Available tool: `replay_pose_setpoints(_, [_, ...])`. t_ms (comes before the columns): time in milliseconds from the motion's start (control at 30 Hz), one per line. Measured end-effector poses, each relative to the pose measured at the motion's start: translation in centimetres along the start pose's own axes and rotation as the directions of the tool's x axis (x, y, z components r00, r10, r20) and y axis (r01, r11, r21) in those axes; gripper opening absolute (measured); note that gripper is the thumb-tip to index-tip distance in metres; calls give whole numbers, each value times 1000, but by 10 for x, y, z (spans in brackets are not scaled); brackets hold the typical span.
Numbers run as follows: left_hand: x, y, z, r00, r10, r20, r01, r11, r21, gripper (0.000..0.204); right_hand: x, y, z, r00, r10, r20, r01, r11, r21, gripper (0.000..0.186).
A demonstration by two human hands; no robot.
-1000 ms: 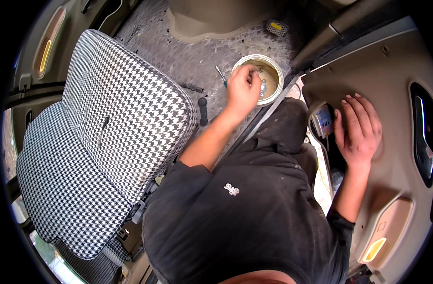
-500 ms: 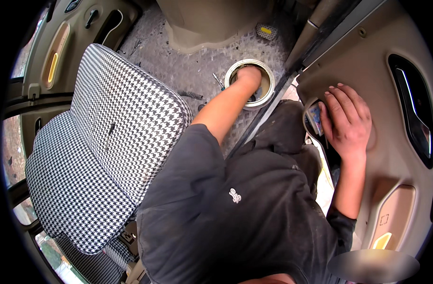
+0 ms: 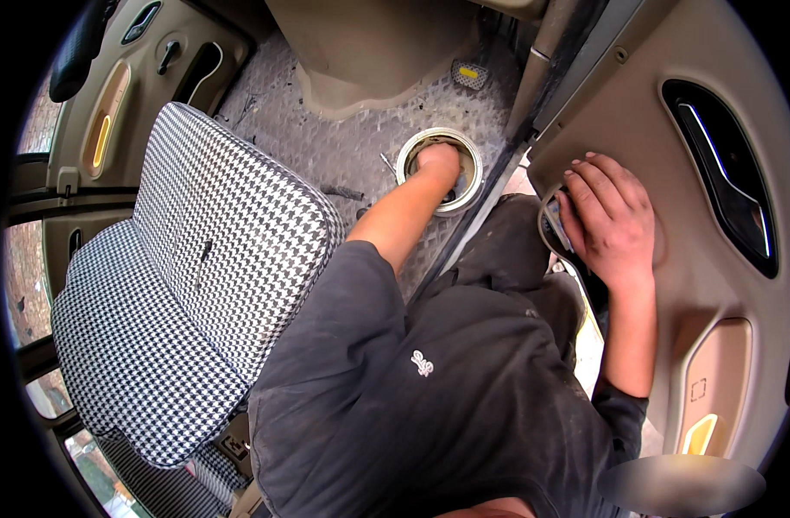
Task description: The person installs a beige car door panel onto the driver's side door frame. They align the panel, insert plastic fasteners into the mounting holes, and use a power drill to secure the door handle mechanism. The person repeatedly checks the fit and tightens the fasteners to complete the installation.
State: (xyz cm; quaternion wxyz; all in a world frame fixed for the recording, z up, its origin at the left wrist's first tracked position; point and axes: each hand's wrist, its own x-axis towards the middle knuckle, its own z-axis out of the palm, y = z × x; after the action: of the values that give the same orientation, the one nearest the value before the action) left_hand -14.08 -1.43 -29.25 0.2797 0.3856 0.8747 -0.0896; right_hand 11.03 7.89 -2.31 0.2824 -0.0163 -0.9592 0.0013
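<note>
My left hand [image 3: 436,164] reaches down into a round metal-rimmed opening [image 3: 473,160] in the vehicle's floor. Its fingers are inside the hole and hidden, so what they touch cannot be seen. My right hand [image 3: 609,217] lies flat with fingers spread on the beige inner door panel [image 3: 663,155], over the edge of a pocket that holds a small object. My dark grey shirt fills the lower middle of the view.
A black-and-white houndstooth seat [image 3: 188,285] stands to the left. The floor [image 3: 343,147] is grey tread plate with small loose bits near the opening. A beige console base [image 3: 369,52] sits ahead, and a dark door handle recess [image 3: 727,186] lies at the right.
My left hand has gone from above the round opening down into it. My right hand has shifted a little along the door panel. The view has moved closer.
</note>
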Motion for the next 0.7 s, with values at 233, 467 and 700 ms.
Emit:
replay_pose_setpoints(233, [-1,-8,-3,996,87,4,-87,993,75,24,-1,0,0,1000,9,10,-9,1000,-2,24])
replay_pose_setpoints(467, [6,-6,9,999,49,-4,-48,994,98,26,-3,-1,0,1000,14,16,-13,1000,-4,23])
replay_pose_setpoints(700, [-7,7,-9,985,-102,137,75,980,186,30,-3,1,1,1000,12,11,-12,1000,-5,23])
